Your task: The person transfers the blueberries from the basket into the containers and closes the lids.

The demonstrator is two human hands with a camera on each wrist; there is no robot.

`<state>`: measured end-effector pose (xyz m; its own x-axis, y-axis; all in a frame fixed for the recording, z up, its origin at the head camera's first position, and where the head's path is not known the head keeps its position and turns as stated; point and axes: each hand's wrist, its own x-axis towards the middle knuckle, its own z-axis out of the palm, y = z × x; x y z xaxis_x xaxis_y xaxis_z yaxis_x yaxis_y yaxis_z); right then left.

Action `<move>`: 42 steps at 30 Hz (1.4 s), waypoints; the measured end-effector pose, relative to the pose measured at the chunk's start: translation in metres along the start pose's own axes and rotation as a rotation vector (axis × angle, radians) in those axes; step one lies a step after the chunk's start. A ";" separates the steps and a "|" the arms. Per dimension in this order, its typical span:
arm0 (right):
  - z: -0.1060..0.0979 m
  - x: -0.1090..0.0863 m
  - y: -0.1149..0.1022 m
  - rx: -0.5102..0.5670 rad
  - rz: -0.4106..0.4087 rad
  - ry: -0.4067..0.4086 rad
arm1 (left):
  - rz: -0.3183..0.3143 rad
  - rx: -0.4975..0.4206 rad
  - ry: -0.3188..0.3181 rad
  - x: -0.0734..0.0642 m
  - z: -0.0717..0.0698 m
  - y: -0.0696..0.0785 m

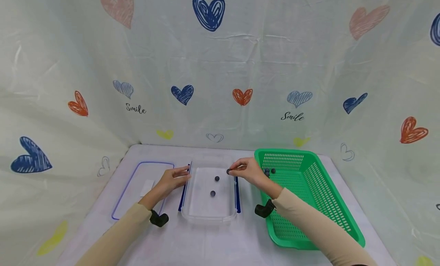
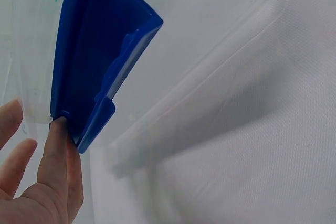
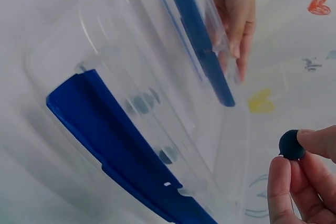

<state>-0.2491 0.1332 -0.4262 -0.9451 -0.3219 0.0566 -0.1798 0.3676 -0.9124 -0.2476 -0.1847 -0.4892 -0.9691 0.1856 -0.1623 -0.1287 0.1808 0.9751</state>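
Observation:
A clear plastic box (image 1: 209,216) with dark blue side latches stands in the middle of the table. Inside it lie two small dark balls (image 1: 212,193), apart from each other. My right hand (image 1: 248,170) pinches another dark ball (image 3: 292,144) between thumb and fingertips, over the box's far right corner in the head view. On the other side, the fairly straight fingers of my left hand (image 1: 170,180) touch the box near its left latch (image 2: 89,61). That latch hangs down along the box wall.
To the right stands a green slotted basket (image 1: 343,216), with several dark balls (image 1: 273,171) at its far left. A clear lid (image 1: 135,170) with a blue rim lies left of the box. Behind the table hangs a sheet (image 1: 220,59) printed with hearts.

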 end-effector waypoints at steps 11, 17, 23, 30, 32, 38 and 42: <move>0.018 -0.001 0.006 -0.035 0.010 -0.009 | 0.001 0.012 0.003 -0.002 0.001 -0.001; 0.022 0.000 0.004 -0.033 0.027 -0.013 | 0.010 0.009 0.000 -0.002 0.000 -0.001; 0.018 0.000 -0.001 -0.017 0.027 -0.012 | 0.021 -0.004 -0.005 0.001 -0.001 -0.001; 0.006 -0.003 0.000 0.025 0.057 0.029 | 0.012 0.018 0.013 -0.001 0.000 -0.001; 0.003 -0.004 0.001 0.030 0.074 0.046 | 0.010 0.013 0.012 -0.002 0.000 -0.002; -0.011 -0.006 0.002 0.072 0.085 0.088 | 0.010 0.009 0.009 -0.001 0.000 -0.002; -0.023 -0.007 0.005 0.112 0.091 0.112 | 0.018 0.003 0.001 0.000 0.000 -0.002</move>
<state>-0.2494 0.1576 -0.4214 -0.9818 -0.1898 0.0107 -0.0664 0.2897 -0.9548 -0.2472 -0.1846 -0.4910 -0.9714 0.1881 -0.1447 -0.1106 0.1806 0.9773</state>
